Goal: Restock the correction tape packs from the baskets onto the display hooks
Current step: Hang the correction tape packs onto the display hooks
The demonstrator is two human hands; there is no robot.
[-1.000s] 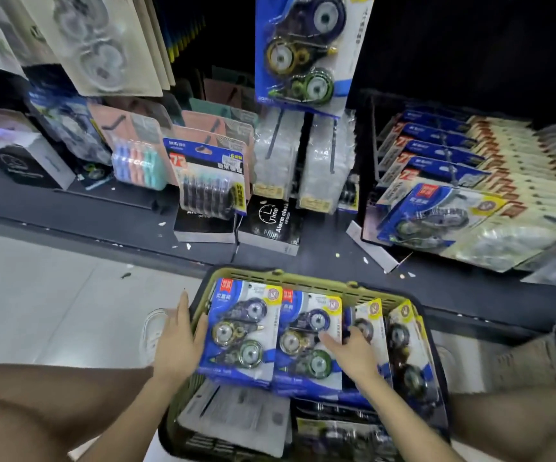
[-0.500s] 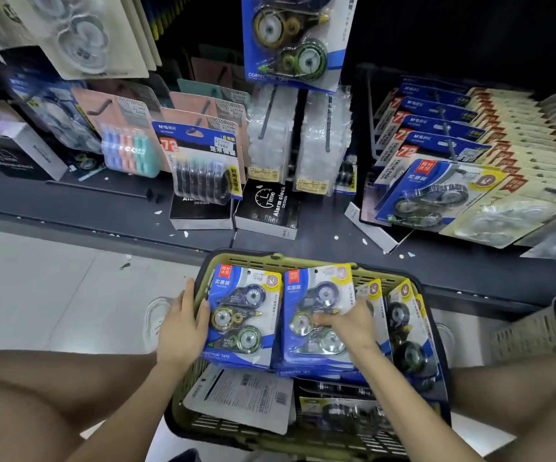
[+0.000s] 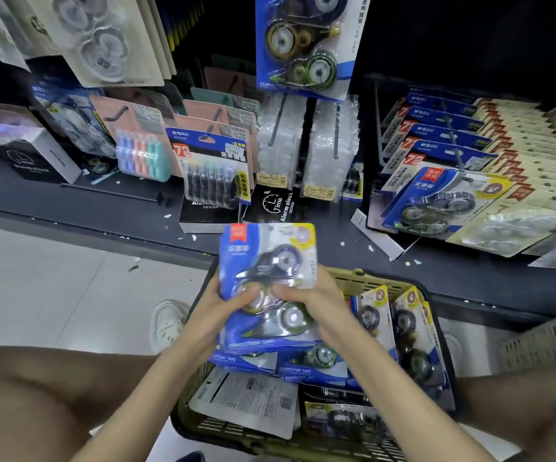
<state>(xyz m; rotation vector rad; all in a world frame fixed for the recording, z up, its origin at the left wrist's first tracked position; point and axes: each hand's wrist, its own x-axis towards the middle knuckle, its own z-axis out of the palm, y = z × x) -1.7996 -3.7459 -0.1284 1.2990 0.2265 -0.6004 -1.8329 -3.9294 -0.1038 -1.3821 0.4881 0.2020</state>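
A stack of blue correction tape packs [image 3: 266, 258] is lifted above the olive basket [image 3: 363, 280]. My left hand [image 3: 216, 311] grips the stack's left edge with its thumb on the front. My right hand [image 3: 316, 301] grips the right side, fingers curled over the blisters. More blue packs [image 3: 413, 335] remain in the basket, some standing at its right. A matching pack [image 3: 303, 45] hangs on a display hook above. Another one [image 3: 433, 201] lies on the shelf at the right.
The dark shelf ledge [image 3: 103, 201] holds black alarm clock boxes [image 3: 280, 205] and hanging refill packs [image 3: 213, 168]. Rows of carded packs [image 3: 503, 141] fill the right. A second beige basket [image 3: 543, 341] stands at the right, and a white shoe [image 3: 166, 321] rests on the tile floor.
Both hands closed on packs in the basket, brought them together into one stack and lifted it up out of the basket toward the shelf.
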